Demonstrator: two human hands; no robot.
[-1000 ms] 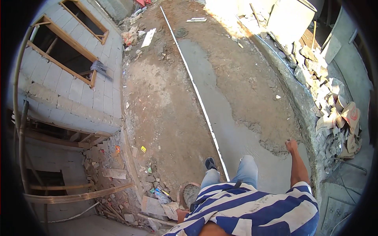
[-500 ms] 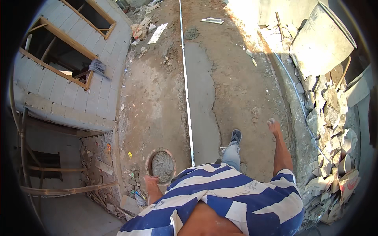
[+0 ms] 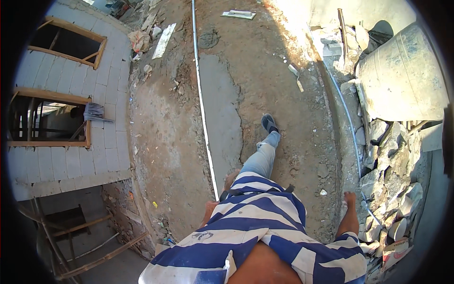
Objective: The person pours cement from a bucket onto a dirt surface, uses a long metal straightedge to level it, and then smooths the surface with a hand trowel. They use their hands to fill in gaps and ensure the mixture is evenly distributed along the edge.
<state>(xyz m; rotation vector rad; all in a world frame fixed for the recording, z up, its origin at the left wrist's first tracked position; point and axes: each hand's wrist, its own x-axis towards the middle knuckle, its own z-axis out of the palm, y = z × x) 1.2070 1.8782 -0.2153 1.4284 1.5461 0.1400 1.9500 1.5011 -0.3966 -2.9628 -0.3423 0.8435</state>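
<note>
My left hand is low at the shirt's left edge, beside the white straight strip; its fingers are mostly hidden. My right hand hangs beside my striped shirt over the trench edge, fingers loosely curled, with nothing visible in them. My sandalled foot is on the dirt path, right of a band of smooth wet mortar. A flat board-like tool lies at the far end, near a dark mortar pile. A small light-handled tool lies farther along on the right.
A block wall with timber-framed openings and bamboo poles borders the left. On the right run a narrow trench, a blue pipe, rubble and a large pale drum. A white board lies far left on the path.
I have stepped forward along the path, my foot reaching farther ahead. The round bucket of mortar has dropped out of sight. My right hand sits lower in the picture.
</note>
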